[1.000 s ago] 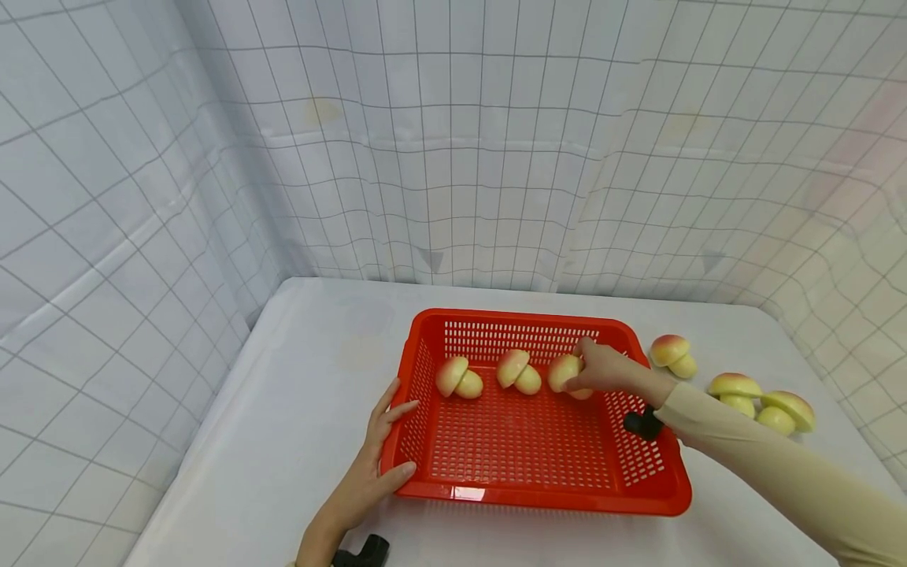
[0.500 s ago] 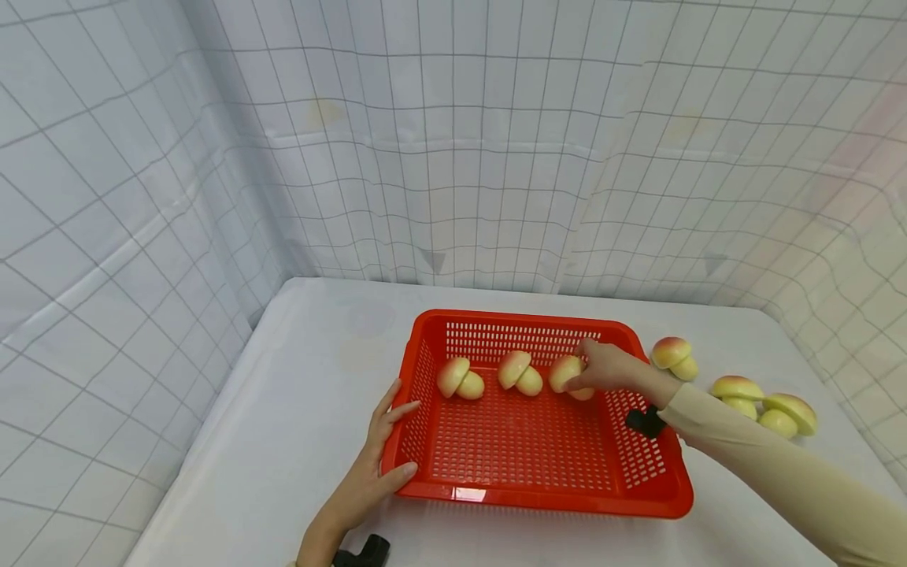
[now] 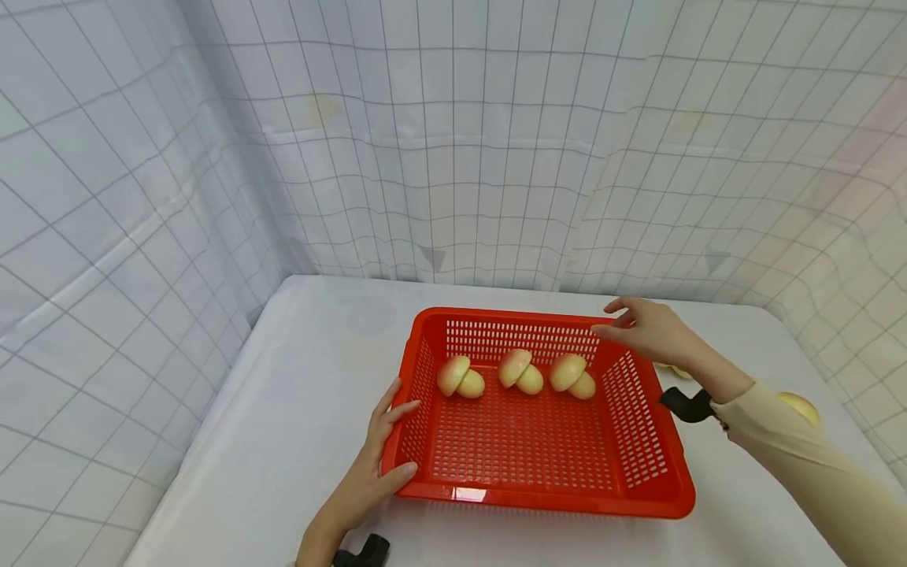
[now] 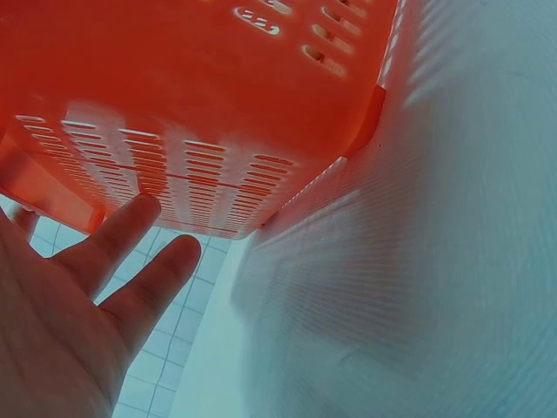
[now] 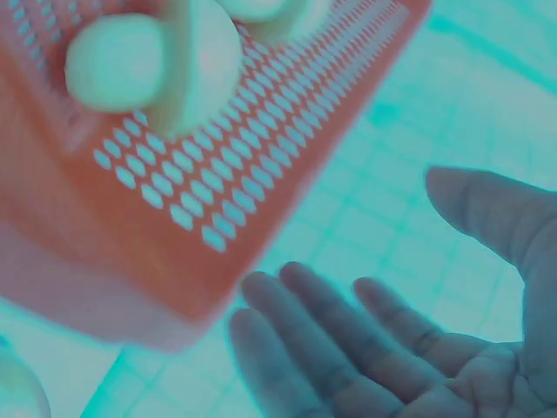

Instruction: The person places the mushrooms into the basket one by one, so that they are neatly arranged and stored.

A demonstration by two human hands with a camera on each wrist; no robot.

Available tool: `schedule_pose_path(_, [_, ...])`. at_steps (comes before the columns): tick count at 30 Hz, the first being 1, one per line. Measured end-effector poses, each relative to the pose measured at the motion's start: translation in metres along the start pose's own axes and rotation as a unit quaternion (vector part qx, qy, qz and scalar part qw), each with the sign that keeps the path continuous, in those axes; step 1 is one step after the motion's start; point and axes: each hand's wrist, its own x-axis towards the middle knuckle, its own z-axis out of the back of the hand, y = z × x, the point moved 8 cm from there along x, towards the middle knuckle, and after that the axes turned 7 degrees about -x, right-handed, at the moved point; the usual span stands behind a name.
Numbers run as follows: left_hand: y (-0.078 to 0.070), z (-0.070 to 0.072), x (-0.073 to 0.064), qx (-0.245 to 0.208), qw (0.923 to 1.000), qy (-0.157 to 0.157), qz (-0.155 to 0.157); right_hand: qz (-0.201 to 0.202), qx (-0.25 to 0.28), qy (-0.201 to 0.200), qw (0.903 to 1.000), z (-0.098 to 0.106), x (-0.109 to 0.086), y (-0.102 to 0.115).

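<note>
My left hand holds the left rim of a red plastic basket, thumb over the rim and fingers spread. In the left wrist view, two of its fingers extend beside the slotted outer wall. Inside the basket, three toy mushrooms with pinkish-yellow caps lie in a row: a left one, a middle one and a right one. Above the basket's back right corner is my right hand, holding nothing. Its thumb and fingers stand apart in the right wrist view.
More toy mushrooms lie right of the basket, mostly hidden by the right arm; parts of one and another show. A white cloth covers the table. Grid-patterned white curtains hang behind and at both sides.
My right hand has let go of the rightmost mushroom in the basket and risen back and to the right. That mushroom stays in the row. The left hand has not moved.
</note>
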Motion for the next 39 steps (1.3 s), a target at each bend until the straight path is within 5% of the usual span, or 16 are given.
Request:
schedule_pose_path(6, [0.000, 0.000, 0.001, -0.007, 1.0000, -0.003, 0.004, -0.016, 0.009, -0.103, 0.9945, 0.031, -0.011, -0.032])
schedule_pose_path(12, [-0.001, 0.000, 0.001, 0.002, 1.0000, -0.001, -0.001, -0.041, 0.024, -0.211, 0.9764, 0.046, -0.023, -0.071])
schedule_pose_path(16, [-0.002, 0.000, 0.001, 0.008, 0.9999, 0.005, -0.008, -0.052, 0.026, -0.236, 0.9699, 0.044, -0.028, -0.093])
schedule_pose_path(25, [-0.003, 0.000, 0.001, 0.014, 0.9999, 0.006, -0.007, -0.060, 0.034, -0.179, 0.9815, 0.019, -0.025, -0.127])
schedule_pose_path(39, [-0.004, 0.000, 0.000, 0.009, 0.9999, 0.005, -0.006, -0.064, -0.018, -0.093, 0.9934, -0.010, -0.017, -0.148])
